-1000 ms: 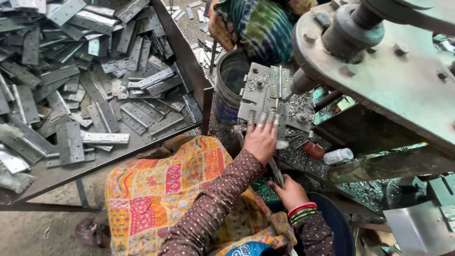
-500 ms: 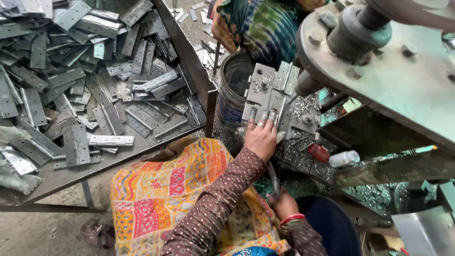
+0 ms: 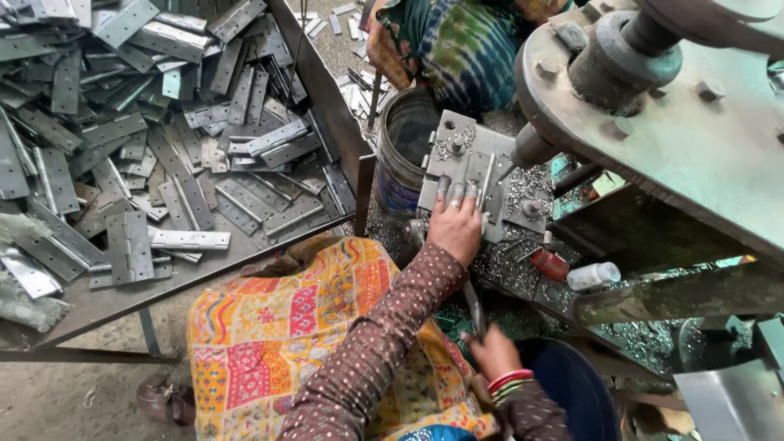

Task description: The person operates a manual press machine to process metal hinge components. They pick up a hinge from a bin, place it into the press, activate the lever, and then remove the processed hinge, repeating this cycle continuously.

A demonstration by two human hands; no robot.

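**Left hand on the press plate, right hand on a thin metal piece**

While I watched through the head camera, the left hand [image 3: 456,224] lay flat on the grey metal plate [image 3: 474,167] of the press, fingers spread and stretched toward the far side, gripping nothing. A hinge strip [image 3: 487,181] stood on that plate just right of the fingertips; I could not tell whether they touched it. The plate sat in the middle of the scene, under the heavy round head of the press [image 3: 653,106] at the far right, with metal shavings [image 3: 523,184] scattered over and around it.

The right hand [image 3: 494,353] was nearer to me and lower, closed round the near end of a thin metal piece [image 3: 474,306] that ran up toward the plate. Bangles [image 3: 508,382] circled its wrist.

Left of the plate stood a dark bucket [image 3: 404,151]. Further left, the tabletop [image 3: 122,298] carried a loose heap of flat grey hinges [image 3: 147,139]. A patterned orange cloth [image 3: 302,327] covered the lap in the near centre. Another person in green and blue cloth [image 3: 457,41] sat on the far side.
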